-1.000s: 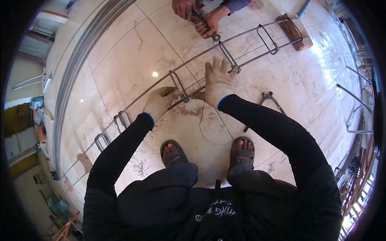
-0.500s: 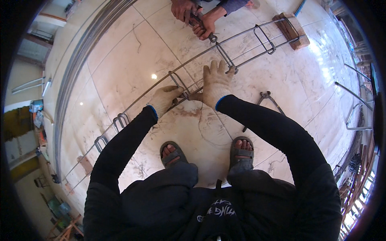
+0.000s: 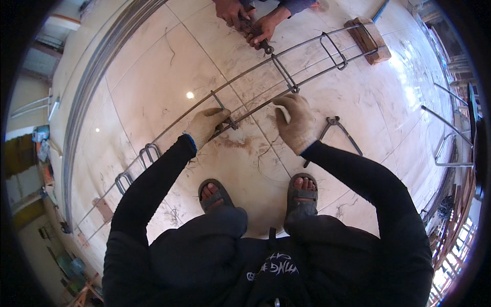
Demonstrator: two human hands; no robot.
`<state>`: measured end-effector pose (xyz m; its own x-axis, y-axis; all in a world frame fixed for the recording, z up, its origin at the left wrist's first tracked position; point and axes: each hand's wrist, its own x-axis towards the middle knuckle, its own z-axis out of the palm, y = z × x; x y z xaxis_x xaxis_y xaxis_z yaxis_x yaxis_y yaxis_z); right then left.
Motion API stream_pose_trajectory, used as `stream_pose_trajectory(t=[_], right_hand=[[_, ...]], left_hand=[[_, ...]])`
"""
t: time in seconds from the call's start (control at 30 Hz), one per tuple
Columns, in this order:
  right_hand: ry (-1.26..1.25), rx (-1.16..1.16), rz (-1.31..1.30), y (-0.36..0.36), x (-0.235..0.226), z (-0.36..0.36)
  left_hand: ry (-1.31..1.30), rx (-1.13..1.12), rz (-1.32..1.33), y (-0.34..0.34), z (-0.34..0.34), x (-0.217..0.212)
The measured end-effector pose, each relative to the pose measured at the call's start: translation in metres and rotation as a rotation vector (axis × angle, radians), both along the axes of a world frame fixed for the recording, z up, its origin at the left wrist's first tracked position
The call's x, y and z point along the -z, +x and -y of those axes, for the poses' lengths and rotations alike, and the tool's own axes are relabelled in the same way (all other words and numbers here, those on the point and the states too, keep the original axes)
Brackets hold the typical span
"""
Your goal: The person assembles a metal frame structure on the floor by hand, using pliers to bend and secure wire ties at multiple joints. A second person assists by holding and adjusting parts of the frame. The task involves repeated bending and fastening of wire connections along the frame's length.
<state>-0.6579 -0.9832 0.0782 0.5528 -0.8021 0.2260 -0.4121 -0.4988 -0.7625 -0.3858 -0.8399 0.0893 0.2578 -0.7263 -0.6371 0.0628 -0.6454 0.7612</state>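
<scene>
A long rebar cage (image 3: 261,105) of thin steel bars with rectangular stirrups runs diagonally across the tiled floor. My left hand (image 3: 206,126), in a pale work glove, closes round a stirrup (image 3: 221,102) where it meets the nearer bar. Just on the near side of the cage is my right hand (image 3: 297,125), gloved too, its fingers curled in; whatever they pinch is hidden. Beside it on the floor lies a pair of tying pincers (image 3: 333,123) with spread handles. Across the cage, another person's hands (image 3: 262,29) work dark pincers (image 3: 266,47) at a stirrup on the far bar.
A brick (image 3: 369,43) props the cage's right end. Two stirrups (image 3: 149,155) sit bunched toward its left end, near another brick (image 3: 104,210). Long bars (image 3: 94,92) curve along the left floor. My sandalled feet (image 3: 215,195) stand close to the cage; wire scraps lie scattered.
My right hand has pulled back from the cage toward the right, and its spread fingers have curled. My left hand stays at the stirrup. The view has shifted slightly.
</scene>
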Motion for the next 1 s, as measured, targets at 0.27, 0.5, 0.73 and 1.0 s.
stream_pose_trajectory(t=[0.27,0.5,0.73,1.0], right_hand=[[1.341,0.238,0.125,-0.054,0.032,-0.04],[0.861,-0.068,-0.325,-0.025,0.036,-0.049],[0.315,-0.017,-0.52,0.041,0.04,-0.054],[0.566,0.022,-0.562,0.057,0.053,-0.033]], left_hand=[[0.02,-0.062,-0.029,-0.002,-0.006,-0.002],[-0.021,0.006,0.017,-0.001,-0.004,-0.001],[0.008,-0.062,0.03,0.001,-0.008,-0.003],[-0.124,-0.087,0.676,-0.015,-0.01,0.002]])
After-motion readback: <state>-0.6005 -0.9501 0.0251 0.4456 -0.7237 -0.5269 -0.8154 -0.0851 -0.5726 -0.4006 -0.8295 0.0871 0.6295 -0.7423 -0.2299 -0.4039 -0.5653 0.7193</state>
